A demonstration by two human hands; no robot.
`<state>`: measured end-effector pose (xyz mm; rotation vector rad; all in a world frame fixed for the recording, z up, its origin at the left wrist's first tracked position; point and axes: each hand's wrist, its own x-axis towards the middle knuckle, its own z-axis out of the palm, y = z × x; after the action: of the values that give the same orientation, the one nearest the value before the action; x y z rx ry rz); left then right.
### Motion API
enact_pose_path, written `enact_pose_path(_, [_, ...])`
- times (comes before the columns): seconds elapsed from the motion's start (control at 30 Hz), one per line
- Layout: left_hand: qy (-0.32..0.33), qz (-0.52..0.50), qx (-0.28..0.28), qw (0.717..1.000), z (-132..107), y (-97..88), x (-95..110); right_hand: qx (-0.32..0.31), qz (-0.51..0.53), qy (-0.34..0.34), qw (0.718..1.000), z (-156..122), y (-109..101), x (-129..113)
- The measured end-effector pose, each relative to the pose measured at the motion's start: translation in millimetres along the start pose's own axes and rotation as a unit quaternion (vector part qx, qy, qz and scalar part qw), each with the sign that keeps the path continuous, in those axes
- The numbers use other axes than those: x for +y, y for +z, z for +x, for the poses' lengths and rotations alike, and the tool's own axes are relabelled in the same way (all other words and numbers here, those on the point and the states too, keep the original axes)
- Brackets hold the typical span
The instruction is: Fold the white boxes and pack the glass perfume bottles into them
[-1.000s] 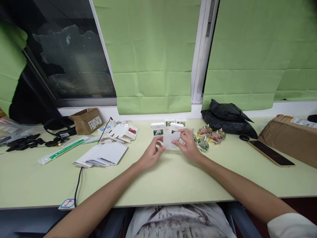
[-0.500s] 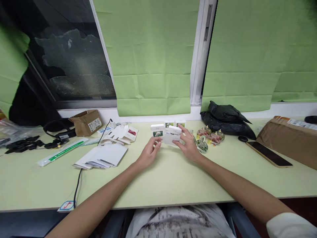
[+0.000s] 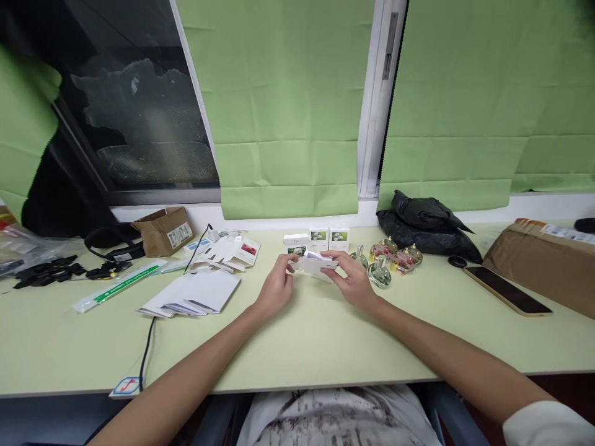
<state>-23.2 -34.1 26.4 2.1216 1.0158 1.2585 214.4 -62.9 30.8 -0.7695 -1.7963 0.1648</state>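
Note:
A small white carton [image 3: 318,267] is tilted in my right hand [image 3: 356,282], its fingers and thumb closed on the right side. The carton's top now faces me and looks unfolded. To its left is my left hand [image 3: 277,288], fingers bent and a little apart, holding nothing that I can see. Its fingertips overlap the front of a standing white box with a flower picture [image 3: 296,239]; whether they touch it is unclear. Behind the held carton stand two white boxes, a left one [image 3: 318,237] and a right one [image 3: 339,238], both with flower pictures.
Right of my hands are green glass bottles [image 3: 380,272] and pink ones [image 3: 403,260]. Farther right are a black plastic bag [image 3: 425,226], a phone [image 3: 506,290] and a cardboard box [image 3: 548,263]. Flattened white cartons [image 3: 199,291] and an open brown box [image 3: 162,232] are on the left.
The carton in my right hand has tipped from nearly upright, so its top now faces me. My left hand has drawn back slightly to the left.

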Motion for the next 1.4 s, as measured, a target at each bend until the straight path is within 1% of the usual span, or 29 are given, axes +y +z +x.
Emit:
enact_pose_path(0.07, [0.021,0.0,-0.012,1.0,-0.5,-0.4,0.9,-0.001,0.015,-0.008,1.0,-0.3,1.5,-6.8])
enact_pose_path(0.17, [0.037,-0.003,-0.068,0.997,-1.5,1.3,0.3,0.001,0.027,-0.017,0.999,-0.8,3.6,-10.7])
enact_pose_path(0.23, [0.037,0.02,-0.087,0.995,-1.4,2.7,-4.1,0.011,0.019,-0.031,0.999,-1.3,4.2,-9.0])
enact_pose_path(0.3, [0.038,0.067,-0.072,0.994,-0.6,2.8,-10.7,0.031,0.001,-0.069,0.997,-1.8,3.7,-5.4])
enact_pose_path(0.37, [0.055,0.126,-0.035,0.99,0.8,1.3,-17.0,0.068,-0.025,-0.114,0.991,-1.9,1.8,-1.5])
enact_pose_path(0.4, [0.073,0.153,-0.017,0.985,1.6,0.3,-19.3,0.094,-0.036,-0.128,0.987,-1.8,0.4,0.4])
enact_pose_path(0.47, [0.125,0.194,0.006,0.973,3.1,-1.8,-22.0,0.143,-0.048,-0.129,0.98,-1.2,-2.7,4.2])
enact_pose_path(0.5, [0.153,0.211,0.01,0.965,3.8,-2.5,-22.6,0.157,-0.047,-0.122,0.979,-0.9,-4.1,6.3])
enact_pose_path(0.57, [0.197,0.249,0.012,0.948,4.9,-3.5,-23.4,0.156,-0.042,-0.1,0.982,-0.1,-5.6,10.8])
enact_pose_path(0.6, [0.213,0.27,0.012,0.939,5.4,-3.9,-23.8,0.151,-0.041,-0.083,0.984,0.3,-5.5,13.0])
enact_pose_path(0.67, [0.238,0.311,0.006,0.92,5.7,-4.9,-24.6,0.161,-0.029,-0.024,0.986,0.8,-3.6,16.5])
enact_pose_path(0.73, [0.265,0.343,-0.014,0.901,5.1,-6.5,-24.7,0.194,0.014,0.045,0.98,1.2,0.1,17.9])
enact_pose_path(0.8, [0.297,0.371,-0.038,0.879,3.3,-7.8,-23.9,0.213,0.081,0.088,0.97,1.1,4.5,16.9])
enact_pose_path(0.87, [0.323,0.388,-0.048,0.862,0.9,-7.8,-22.6,0.196,0.142,0.099,0.965,0.0,8.4,14.6])
enact_pose_path(0.9, [0.332,0.39,-0.048,0.858,-0.3,-7.1,-22.1,0.182,0.162,0.1,0.965,-1.1,10.0,13.5])
enact_pose_path(0.93, [0.335,0.387,-0.046,0.858,-1.4,-6.0,-21.8,0.167,0.174,0.1,0.965,-2.2,11.3,12.6])
enact_pose_path(1.0, [0.334,0.366,-0.039,0.868,-2.9,-3.2,-21.6,0.145,0.18,0.101,0.968,-4.5,13.1,11.9])
enact_pose_path(1.07, [0.333,0.329,-0.034,0.883,-3.3,-0.8,-21.3,0.137,0.177,0.1,0.97,-5.7,13.8,12.4])
enact_pose_path(1.13, [0.34,0.296,-0.033,0.892,-3.0,0.5,-20.1,0.134,0.175,0.096,0.971,-5.9,14.1,13.4])
enact_pose_path(1.2, [0.346,0.283,-0.036,0.894,-2.4,0.5,-18.0,0.137,0.173,0.09,0.971,-6.0,14.3,14.3])
enact_pose_path(1.3, [0.34,0.292,-0.051,0.893,-2.1,-0.9,-15.3,0.136,0.157,0.079,0.975,-7.8,14.1,15.7])
enact_pose_path(1.4, [0.331,0.297,-0.066,0.893,-2.4,-3.0,-15.9,0.135,0.105,0.046,0.984,-10.7,11.7,17.1])
